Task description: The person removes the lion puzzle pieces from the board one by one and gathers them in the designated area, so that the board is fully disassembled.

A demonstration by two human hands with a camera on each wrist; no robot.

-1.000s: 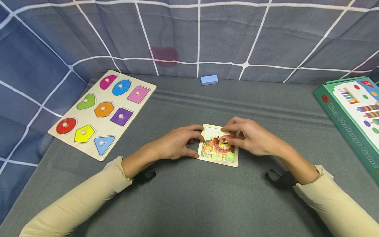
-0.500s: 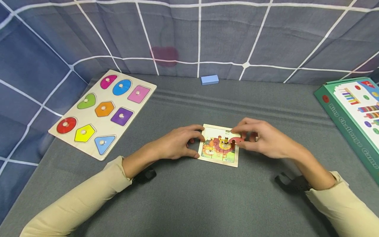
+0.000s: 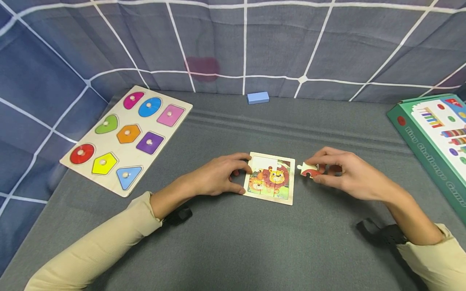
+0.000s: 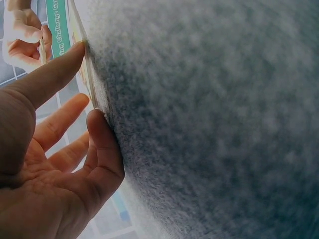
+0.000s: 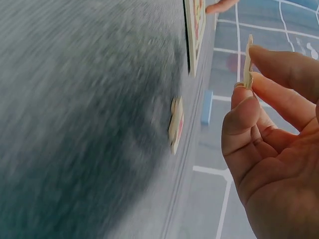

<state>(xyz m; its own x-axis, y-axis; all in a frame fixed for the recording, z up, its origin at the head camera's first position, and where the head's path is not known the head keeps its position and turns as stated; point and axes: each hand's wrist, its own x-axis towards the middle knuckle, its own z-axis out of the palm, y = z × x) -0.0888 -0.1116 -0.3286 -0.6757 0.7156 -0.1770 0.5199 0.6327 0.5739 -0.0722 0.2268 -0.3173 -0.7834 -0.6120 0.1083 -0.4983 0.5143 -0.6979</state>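
A small wooden jigsaw puzzle board [image 3: 274, 198] lies on the grey cloth, with a lion picture and a bare pale area at its upper left. My left hand [image 3: 218, 174] holds its left side, thumb at the lower corner and fingertips at the upper one. In the left wrist view those fingertips meet the board's thin edge [image 4: 90, 79]. To the right of the board, my right hand [image 3: 346, 173] pinches a puzzle piece [image 5: 248, 64] between thumb and fingers, above the cloth. Another puzzle piece [image 5: 177, 124] lies on the cloth below that hand.
A wooden peg board [image 3: 120, 178] with coloured shapes lies at the left. A blue block [image 3: 257, 98] sits at the back, before a checked curtain [image 3: 273, 44]. At the right edge stands a green game box [image 3: 429, 161].
My right hand has moved from over the board to the right, taking a puzzle piece with it and uncovering the lion's face. The left hand has stayed in place at the board's left side.
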